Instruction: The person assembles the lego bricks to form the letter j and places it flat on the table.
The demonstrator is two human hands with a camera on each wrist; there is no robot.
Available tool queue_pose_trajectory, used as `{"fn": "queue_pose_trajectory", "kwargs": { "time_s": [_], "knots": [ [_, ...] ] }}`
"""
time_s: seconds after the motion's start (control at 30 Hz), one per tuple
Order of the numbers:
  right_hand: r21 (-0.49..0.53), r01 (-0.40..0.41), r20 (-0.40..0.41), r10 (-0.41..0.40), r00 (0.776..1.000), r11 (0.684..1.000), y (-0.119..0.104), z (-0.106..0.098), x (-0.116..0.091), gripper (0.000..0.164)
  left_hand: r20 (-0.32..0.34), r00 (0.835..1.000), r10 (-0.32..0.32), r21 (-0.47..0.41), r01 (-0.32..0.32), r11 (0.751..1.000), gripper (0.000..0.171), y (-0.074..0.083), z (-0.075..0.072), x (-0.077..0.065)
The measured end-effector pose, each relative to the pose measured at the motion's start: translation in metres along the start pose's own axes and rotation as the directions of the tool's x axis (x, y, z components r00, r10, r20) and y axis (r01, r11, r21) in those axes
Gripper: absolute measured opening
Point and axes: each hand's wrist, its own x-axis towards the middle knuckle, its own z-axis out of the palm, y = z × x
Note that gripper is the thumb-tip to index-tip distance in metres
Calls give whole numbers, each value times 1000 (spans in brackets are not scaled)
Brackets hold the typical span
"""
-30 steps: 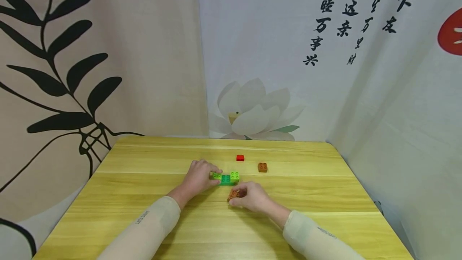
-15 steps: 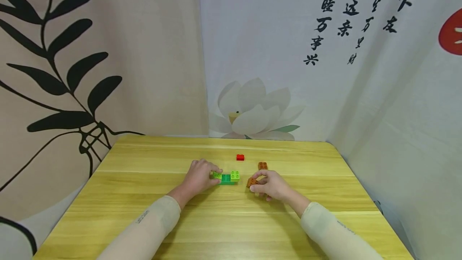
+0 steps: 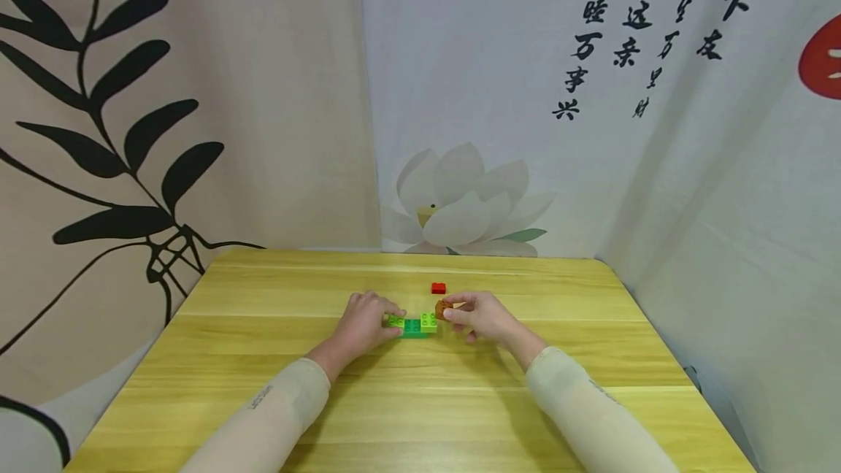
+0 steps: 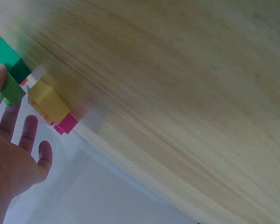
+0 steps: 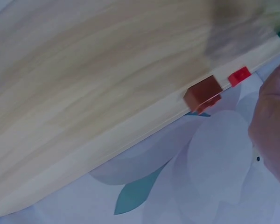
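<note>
In the head view my left hand (image 3: 368, 320) pinches the lime brick (image 3: 396, 321) at the left end of a small toy-brick build. A darker green brick (image 3: 412, 328) forms its base, and another lime brick (image 3: 428, 322) tops its right end. My right hand (image 3: 482, 314) pinches an orange-brown brick (image 3: 443, 309) between thumb and fingertips, right at the build's right end. The left wrist view shows the green base brick (image 4: 11, 59) and the lime brick (image 4: 12, 88) at my left hand (image 4: 16, 151). The held brown brick is out of the right wrist view.
A red brick (image 3: 438, 288) lies behind the build. A second brown brick (image 5: 203, 94), hidden behind my right hand in the head view, stands on the wooden table (image 3: 407, 414). A yellow brick (image 4: 49, 102) and a pink brick (image 4: 66, 123) show beyond my left fingers.
My right hand has carried the brown brick from in front of the build out to the right, then back and left to the build's right end. My left hand stays in place.
</note>
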Motion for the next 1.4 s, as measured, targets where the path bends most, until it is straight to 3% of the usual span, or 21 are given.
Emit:
{"fn": "queue_pose_trajectory", "kwargs": {
  "time_s": [0.73, 1.07, 1.4],
  "knots": [
    [-13, -2, 35, 3, 999, 1000, -6, 24, 10, 41, -3, 1000, -2, -12, 2, 1000, 29, 4, -2, 0],
    [179, -68, 115, 48, 992, 981, -5, 24, 17, 47, -10, 1000, -1, -13, 1, 1000, 29, 3, -2, 0],
    [242, -104, 141, 71, 987, 965, -5, 24, 23, 48, -16, 1000, 4, -6, -4, 1000, 29, 2, 0, 0]
  ]
}}
